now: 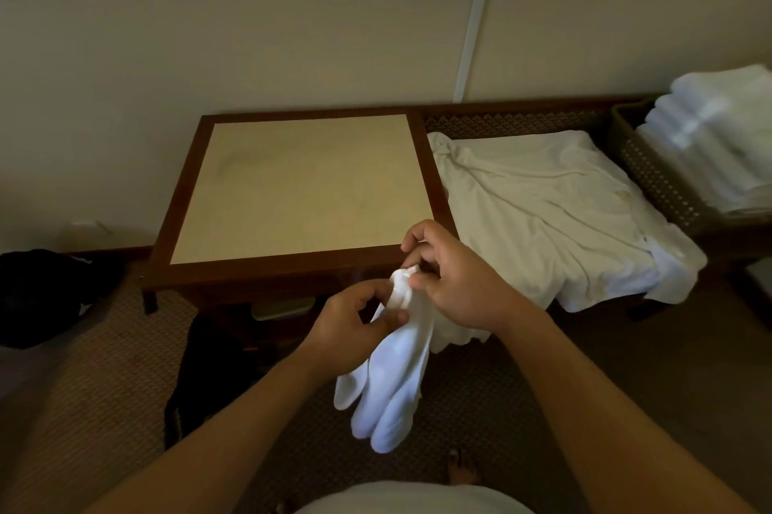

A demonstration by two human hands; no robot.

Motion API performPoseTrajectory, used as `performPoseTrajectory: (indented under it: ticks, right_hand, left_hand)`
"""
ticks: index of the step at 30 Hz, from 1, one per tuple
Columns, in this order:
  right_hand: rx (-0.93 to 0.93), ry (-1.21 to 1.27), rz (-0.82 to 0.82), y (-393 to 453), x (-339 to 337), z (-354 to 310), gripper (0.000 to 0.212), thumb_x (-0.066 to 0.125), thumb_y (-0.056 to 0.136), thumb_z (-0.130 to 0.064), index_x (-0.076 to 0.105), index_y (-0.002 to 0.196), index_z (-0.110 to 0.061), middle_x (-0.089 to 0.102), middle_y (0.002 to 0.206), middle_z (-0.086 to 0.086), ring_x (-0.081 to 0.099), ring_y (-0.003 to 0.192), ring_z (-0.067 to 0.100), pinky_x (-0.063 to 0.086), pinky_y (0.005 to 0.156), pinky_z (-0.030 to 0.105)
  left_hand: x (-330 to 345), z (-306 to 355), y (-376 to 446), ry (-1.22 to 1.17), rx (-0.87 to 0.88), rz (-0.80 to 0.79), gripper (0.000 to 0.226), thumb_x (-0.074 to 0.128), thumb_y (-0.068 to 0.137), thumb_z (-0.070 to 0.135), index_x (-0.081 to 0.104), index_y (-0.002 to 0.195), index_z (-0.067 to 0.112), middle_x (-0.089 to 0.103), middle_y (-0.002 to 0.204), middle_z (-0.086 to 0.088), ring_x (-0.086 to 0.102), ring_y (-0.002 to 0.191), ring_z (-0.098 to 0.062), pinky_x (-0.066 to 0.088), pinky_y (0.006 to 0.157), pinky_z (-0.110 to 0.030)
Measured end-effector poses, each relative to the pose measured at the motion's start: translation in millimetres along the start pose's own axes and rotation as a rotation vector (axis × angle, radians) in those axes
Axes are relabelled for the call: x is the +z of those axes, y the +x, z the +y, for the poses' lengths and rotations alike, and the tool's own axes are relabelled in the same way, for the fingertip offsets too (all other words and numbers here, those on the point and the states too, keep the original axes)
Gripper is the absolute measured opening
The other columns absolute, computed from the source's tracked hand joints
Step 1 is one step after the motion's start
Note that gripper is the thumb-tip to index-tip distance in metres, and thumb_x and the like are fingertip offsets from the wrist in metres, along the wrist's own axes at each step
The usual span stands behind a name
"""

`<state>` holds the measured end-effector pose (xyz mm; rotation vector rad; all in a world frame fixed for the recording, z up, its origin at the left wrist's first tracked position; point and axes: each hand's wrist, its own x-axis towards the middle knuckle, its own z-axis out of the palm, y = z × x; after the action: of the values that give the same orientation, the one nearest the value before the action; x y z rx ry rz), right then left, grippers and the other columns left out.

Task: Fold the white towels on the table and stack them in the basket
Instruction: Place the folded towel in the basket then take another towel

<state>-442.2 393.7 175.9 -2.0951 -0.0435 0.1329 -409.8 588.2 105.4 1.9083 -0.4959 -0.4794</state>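
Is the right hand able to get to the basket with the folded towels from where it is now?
Probably yes, once it is free. The right hand and left hand both pinch a small white towel. The basket sits far right, past the loose towels, with nothing standing between.

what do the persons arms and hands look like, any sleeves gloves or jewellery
Both forearms are bare as far as the frame shows, with no sleeves in view. The left hand and right hand wear no gloves, and no rings, watch or bracelets show on fingers or wrists. A light-coloured top shows at the bottom edge.
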Motion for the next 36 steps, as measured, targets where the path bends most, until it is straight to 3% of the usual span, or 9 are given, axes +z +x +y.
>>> performPoseTrajectory:
  ticks: [3,6,9,13,18,25,30,33,36]
  right_hand:
    - [-0.05,-0.076,0.048,-3,1,1,0.034,0.058,0.094,-0.002,0.047,0.108,-0.031,0.068,0.094,-0.01,0.063,0.1,0.005,0.048,0.086,0.021]
    - [-0.103,-0.116,0.103,-6,0,0,0.034,0.057,0.096,-0.003,0.046,0.108,-0.033,0.067,0.098,-0.006,0.063,0.099,0.007,0.046,0.08,0.014]
    - [-0.136,-0.123,0.095,-6,2,-6,0.032,0.058,0.096,-0.004,0.047,0.112,-0.031,0.07,0.096,-0.008,0.064,0.096,0.005,0.046,0.08,0.013]
    - [-0.097,-0.042,0.157,-7,4,-3,0.03,0.062,0.093,-0.005,0.052,0.113,-0.026,0.072,0.094,-0.011,0.067,0.093,0.007,0.05,0.079,0.018]
    - [0.068,0.094,0.244,-13,4,15,0.032,0.067,0.088,-0.005,0.062,0.111,-0.026,0.073,0.098,-0.017,0.068,0.094,0.003,0.052,0.078,0.014]
    - [0.235,0.29,0.321,-14,26,45,0.037,0.072,0.089,-0.008,0.066,0.122,-0.026,0.073,0.112,-0.004,0.069,0.105,0.01,0.059,0.093,0.037]
    - [0.273,0.518,0.292,-14,40,44,0.047,0.068,0.093,0.0,0.058,0.13,-0.027,0.075,0.104,0.003,0.072,0.099,0.012,0.058,0.086,0.026]
    - [0.269,0.52,0.29,-14,44,45,0.045,0.066,0.094,0.0,0.056,0.129,-0.028,0.077,0.105,0.003,0.072,0.102,0.012,0.058,0.089,0.026]
    - [0.271,0.524,0.342,-15,49,44,0.041,0.066,0.095,0.0,0.058,0.124,-0.028,0.077,0.103,0.0,0.072,0.099,0.008,0.057,0.082,0.021]
  left_hand:
    - [-2,-4,5,0.045,-0.018,0.079,0.01,0.079,0.088,0.028,0.072,0.095,0.027,0.071,0.094,0.011,0.066,0.093,-0.011,0.055,0.087,-0.036]
    - [-2,-7,5,0.203,0.177,0.219,0.007,0.078,0.09,0.023,0.072,0.092,0.019,0.067,0.091,0.013,0.064,0.089,-0.006,0.052,0.079,-0.021]
    - [2,-13,2,0.385,0.361,0.256,0.009,0.075,0.092,0.018,0.072,0.096,0.01,0.064,0.095,0.006,0.061,0.086,-0.004,0.047,0.077,-0.011]
    - [2,-14,4,0.402,0.313,0.255,0.01,0.07,0.095,0.018,0.07,0.089,0.01,0.06,0.089,0.01,0.057,0.081,-0.002,0.041,0.075,-0.006]
    - [-11,-5,-3,0.319,0.279,0.164,0.016,0.064,0.095,0.012,0.057,0.081,0.017,0.057,0.085,0.009,0.057,0.079,-0.012,0.046,0.067,-0.021]
    - [-6,0,-9,0.288,0.217,0.088,0.023,0.06,0.098,0.013,0.049,0.081,0.024,0.051,0.083,0.01,0.05,0.075,-0.011,0.039,0.065,-0.016]
    - [-6,-2,-13,0.311,0.171,0.083,0.012,0.052,0.104,0.02,0.053,0.092,0.022,0.05,0.085,0.011,0.05,0.079,-0.007,0.039,0.068,-0.014]
    - [-8,-5,-15,0.321,0.151,0.077,0.012,0.05,0.105,0.021,0.052,0.093,0.023,0.052,0.086,0.009,0.051,0.083,-0.009,0.04,0.07,-0.015]
    - [-8,-7,-17,0.315,0.142,0.091,0.014,0.05,0.105,0.02,0.052,0.092,0.024,0.051,0.084,0.01,0.051,0.08,-0.009,0.04,0.068,-0.015]
